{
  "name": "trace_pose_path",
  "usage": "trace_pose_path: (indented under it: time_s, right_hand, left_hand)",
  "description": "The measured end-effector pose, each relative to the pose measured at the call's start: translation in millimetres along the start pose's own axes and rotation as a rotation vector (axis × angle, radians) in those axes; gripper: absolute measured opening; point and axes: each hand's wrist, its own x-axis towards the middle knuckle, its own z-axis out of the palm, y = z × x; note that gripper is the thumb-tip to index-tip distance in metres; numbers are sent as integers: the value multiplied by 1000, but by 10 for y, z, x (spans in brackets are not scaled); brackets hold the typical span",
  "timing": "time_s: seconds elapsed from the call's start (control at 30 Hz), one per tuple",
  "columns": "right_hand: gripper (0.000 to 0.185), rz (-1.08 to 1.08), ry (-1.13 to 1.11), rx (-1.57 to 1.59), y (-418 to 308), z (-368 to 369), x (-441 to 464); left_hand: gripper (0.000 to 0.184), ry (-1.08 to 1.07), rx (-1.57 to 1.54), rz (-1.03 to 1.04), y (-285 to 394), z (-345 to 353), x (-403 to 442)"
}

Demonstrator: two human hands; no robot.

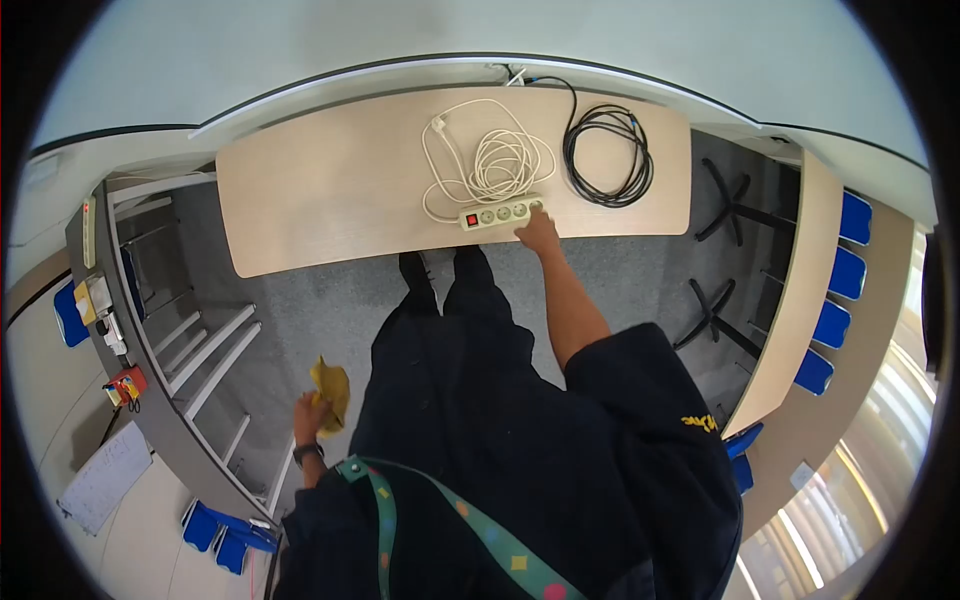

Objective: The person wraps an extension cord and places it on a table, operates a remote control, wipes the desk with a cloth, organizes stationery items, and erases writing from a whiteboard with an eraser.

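Observation:
A white power strip (490, 214) with a red switch and several sockets lies near the front edge of the table. My right hand (540, 232) grips its right end, with the fingertips on the last socket. The strip's white cable (505, 165) is loosely coiled just behind it, and its plug (438, 124) rests to the left of the coil. Low at my left side, away from the table, my left hand (311, 415) is closed around a yellow cloth (330, 395).
A black cable (640, 165) lies coiled at the table's (330, 190) right, one end running to the wall. At left, a side table holds a red box (125, 385) with tools. Wheeled chair bases (712, 310) and another table (790, 300) stand at right.

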Motion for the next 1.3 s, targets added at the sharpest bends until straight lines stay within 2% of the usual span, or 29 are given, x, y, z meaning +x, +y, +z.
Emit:
trace_pose_path:
  time_s: [0.03, 0.07, 0.1, 0.17, 0.2, 0.3, 0.33, 0.37, 0.43, 0.5, 0.57, 0.63, 0.77, 0.97, 1.03, 1.07, 1.1, 1.2, 1.3]
  right_hand:
    - [100, 63, -52, -204, -305, 76, -214]
    - [101, 114, -108, -410, -535, 165, -436]
    - [101, 137, -17, -477, -496, -707, 587]
    - [101, -221, -37, -941, -603, -336, 603]
    - [102, -326, -15, -1002, -608, -234, 651]
    - [103, -398, -93, -1158, -558, -127, 818]
    - [102, -438, -37, -1178, -470, -72, 875]
    - [102, -466, -50, -1170, -395, -3, 905]
    - [99, -446, 90, -1206, -330, 152, 980]
    - [99, -417, 63, -1150, -315, 259, 980]
    - [99, -389, 41, -1100, -496, 375, 1042]
    - [101, -261, -49, -965, -852, 566, 1073]
    - [100, -328, -47, -952, -1507, 1167, 1173]
    - [100, -305, -87, -821, -2601, 2367, 1245]
    - [99, -285, -89, -782, -2930, 2781, 1218]
    - [102, -261, -99, -735, -3095, 3000, 1227]
    - [104, -234, -106, -685, -3263, 3219, 1241]
    - [107, -167, -82, -593, -3778, 3870, 1224]
    - [109, -88, -27, -477, -4297, 4568, 1356]
  left_hand:
    - [36, 4, -39, -42, -18, -128, -515]
    - [35, -79, -134, -219, -16, -269, -996]
    - [33, -169, -336, -281, 547, 529, 175]
    - [32, -156, -337, -363, 418, 378, -396]
    - [32, -126, -378, -390, 414, 363, -544]
    - [30, -173, -384, -502, 624, 407, -695]
    - [31, -174, -369, -464, 690, 447, -682]
    - [31, -157, -368, -489, 754, 477, -697]
    - [37, -190, -380, -583, 1139, 399, -572]
    - [41, -110, -366, -564, 1195, 493, -619]
    - [45, -191, -529, -582, 1260, 527, -585]
    - [45, -178, -508, -592, 1308, 515, -593]
    - [45, -171, -562, -657, 1178, 571, -706]
    - [43, -103, -606, -690, 671, 801, -990]
    - [42, -77, -831, -751, 370, 991, -1073]
    - [38, -46, -869, -701, 235, 1027, -1070]
    - [38, -42, -872, -689, 113, 972, -1003]
    - [30, -211, -844, -741, -430, 655, -838]
    - [29, -157, -748, -672, -1268, 419, -732]
